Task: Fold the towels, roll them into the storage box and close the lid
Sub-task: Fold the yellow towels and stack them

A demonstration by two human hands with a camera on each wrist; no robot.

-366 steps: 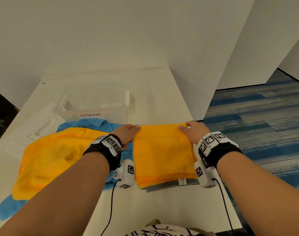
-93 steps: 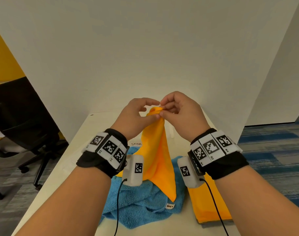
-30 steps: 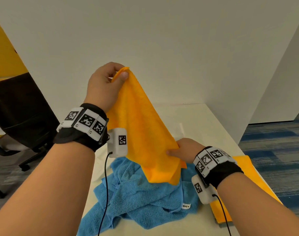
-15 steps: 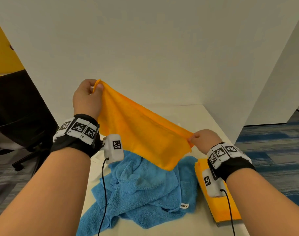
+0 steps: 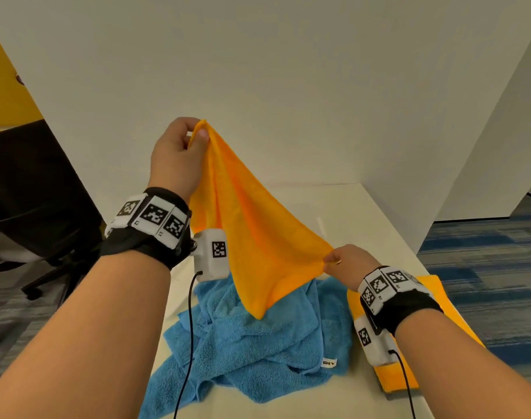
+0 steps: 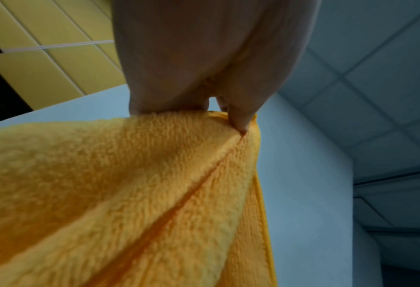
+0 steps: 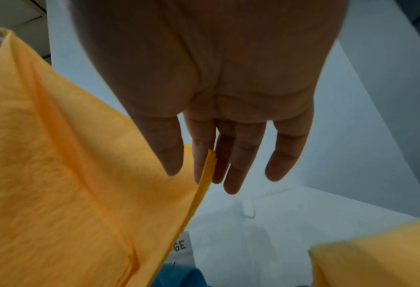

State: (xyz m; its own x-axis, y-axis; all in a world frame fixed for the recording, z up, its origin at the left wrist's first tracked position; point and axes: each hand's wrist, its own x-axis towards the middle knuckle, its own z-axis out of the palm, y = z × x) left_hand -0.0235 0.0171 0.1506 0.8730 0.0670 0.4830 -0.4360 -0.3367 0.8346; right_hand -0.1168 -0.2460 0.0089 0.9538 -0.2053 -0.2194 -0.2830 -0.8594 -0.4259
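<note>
An orange towel hangs in the air above the table, stretched between both hands. My left hand is raised high and pinches one corner between thumb and fingers. Lower and to the right, my right hand pinches the towel's edge between thumb and forefinger, the other fingers straight. A crumpled blue towel lies on the table beneath. A folded orange towel lies at the right, under my right forearm. The clear storage box shows in the right wrist view, behind the hanging towel.
The white table meets white walls at the back and right. Its right edge drops to blue carpet. A black office chair stands left of the table. Wrist-camera cables hang from both forearms.
My left hand has moved right and the towel's top edge now slopes steeply down to my right hand, which stayed low. The hanging towel's free corner droops lower over the blue towel.
</note>
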